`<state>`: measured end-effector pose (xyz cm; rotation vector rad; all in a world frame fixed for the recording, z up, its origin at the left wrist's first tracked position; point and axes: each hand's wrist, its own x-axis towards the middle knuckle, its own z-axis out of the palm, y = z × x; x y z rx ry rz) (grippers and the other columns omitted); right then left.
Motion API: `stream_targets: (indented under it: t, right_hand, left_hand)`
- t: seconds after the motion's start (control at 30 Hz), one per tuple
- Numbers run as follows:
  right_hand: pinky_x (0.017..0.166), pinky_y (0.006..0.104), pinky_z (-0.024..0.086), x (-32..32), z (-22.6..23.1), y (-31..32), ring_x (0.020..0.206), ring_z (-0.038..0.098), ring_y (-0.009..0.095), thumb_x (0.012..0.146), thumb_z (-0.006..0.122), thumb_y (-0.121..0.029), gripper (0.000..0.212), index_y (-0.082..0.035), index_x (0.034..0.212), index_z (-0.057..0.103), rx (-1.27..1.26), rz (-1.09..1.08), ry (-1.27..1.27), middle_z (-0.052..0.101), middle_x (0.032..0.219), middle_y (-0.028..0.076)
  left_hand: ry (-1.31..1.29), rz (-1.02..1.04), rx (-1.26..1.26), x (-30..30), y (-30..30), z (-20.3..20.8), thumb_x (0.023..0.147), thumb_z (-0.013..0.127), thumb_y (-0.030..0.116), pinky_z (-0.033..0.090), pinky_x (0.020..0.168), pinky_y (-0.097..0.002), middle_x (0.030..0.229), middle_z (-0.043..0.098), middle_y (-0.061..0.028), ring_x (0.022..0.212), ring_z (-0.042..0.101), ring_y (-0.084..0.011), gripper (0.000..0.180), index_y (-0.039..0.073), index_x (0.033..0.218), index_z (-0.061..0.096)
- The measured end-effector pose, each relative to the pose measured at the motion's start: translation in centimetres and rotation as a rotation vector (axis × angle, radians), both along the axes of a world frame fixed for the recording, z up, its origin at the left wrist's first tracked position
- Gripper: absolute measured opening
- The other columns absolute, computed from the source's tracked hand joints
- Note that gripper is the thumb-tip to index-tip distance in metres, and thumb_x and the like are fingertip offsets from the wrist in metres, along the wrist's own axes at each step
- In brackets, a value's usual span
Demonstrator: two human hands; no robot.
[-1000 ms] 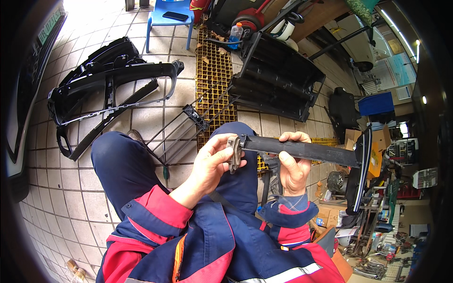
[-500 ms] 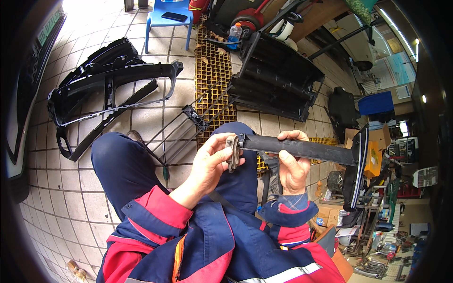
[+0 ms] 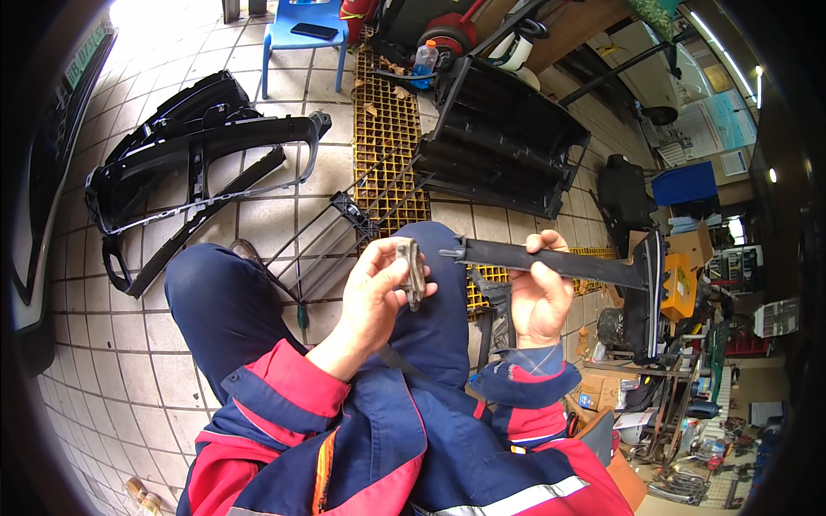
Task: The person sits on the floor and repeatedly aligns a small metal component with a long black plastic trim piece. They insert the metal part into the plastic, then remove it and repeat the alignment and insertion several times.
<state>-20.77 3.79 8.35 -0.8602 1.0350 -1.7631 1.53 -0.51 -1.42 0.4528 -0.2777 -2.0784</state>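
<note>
Above my knee, my left hand (image 3: 376, 288) is closed around a small grey-brown bracket-like part (image 3: 410, 273), pinched between thumb and fingers. My right hand (image 3: 542, 297) grips a long flat black plastic car trim piece (image 3: 564, 262), thumb below and fingers over its upper edge. The trim's narrow, pointed left end faces the small part, with a gap between them. At its right end the trim widens into a crosswise bar with a pale edge strip (image 3: 656, 297).
Black plastic car frames (image 3: 202, 163) lie on the tiles at left. A thin-rod black frame (image 3: 348, 215) stands before my knees. Beyond are a large black panel (image 3: 508, 142), a yellow floor grate (image 3: 379, 129) and a blue chair (image 3: 305, 34). Tools crowd a bench (image 3: 688, 456) at right.
The small part has come off the trim's left end. My left hand has drawn it slightly left, while the trim has shifted right and tilted in my right hand.
</note>
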Motion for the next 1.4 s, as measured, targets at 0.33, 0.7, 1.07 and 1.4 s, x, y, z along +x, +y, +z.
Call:
stream_targets:
  t: [0.33, 0.7, 1.07, 1.4]
  right_hand:
    - [0.116, 0.0433, 0.047, -0.07, 0.37, 0.21, 0.129, 0.059, 0.027, 0.081, 0.062, 0.006, 0.065, -0.003, 0.144, 0.052, 0.078, 0.05, -0.074, 0.061, 0.134, 0.015]
    - [0.105, 0.0435, 0.053, -0.14, 0.26, 0.15, 0.123, 0.063, 0.027, 0.088, 0.065, 0.006, 0.055, -0.008, 0.14, 0.054, 0.102, 0.039, -0.029, 0.063, 0.132, 0.014]
    - [0.104, 0.044, 0.055, 0.18, 0.23, 0.27, 0.122, 0.063, 0.028, 0.087, 0.067, 0.007, 0.056, -0.007, 0.14, 0.054, 0.105, 0.028, -0.008, 0.064, 0.131, 0.014]
    - [0.094, 0.0379, 0.059, 0.12, 0.64, 0.37, 0.114, 0.067, 0.024, 0.089, 0.067, 0.006, 0.055, -0.005, 0.141, 0.053, 0.149, 0.025, 0.02, 0.065, 0.128, 0.014]
  left_hand:
    - [0.019, -0.114, -0.034, -0.01, 0.14, 0.31, 0.103, 0.069, 0.01, 0.063, 0.099, -0.0495, 0.122, 0.065, -0.0114, 0.113, 0.069, -0.0257, 0.036, 0.003, 0.135, 0.055]
    - [0.16, -0.177, 0.004, -0.02, 0.14, 0.22, 0.106, 0.062, 0.013, 0.062, 0.102, -0.0525, 0.126, 0.067, -0.0186, 0.113, 0.072, -0.0306, 0.037, 0.0, 0.14, 0.054]
    - [0.179, -0.204, 0.032, 0.05, -0.09, 0.11, 0.108, 0.06, 0.018, 0.064, 0.097, -0.052, 0.126, 0.068, -0.0196, 0.109, 0.074, -0.0316, 0.036, 0.0, 0.139, 0.056]
    - [0.012, -0.144, -0.055, 0.0, 0.08, -0.05, 0.099, 0.071, 0.01, 0.06, 0.105, -0.0514, 0.131, 0.067, -0.016, 0.121, 0.07, -0.0308, 0.049, 0.001, 0.145, 0.054]
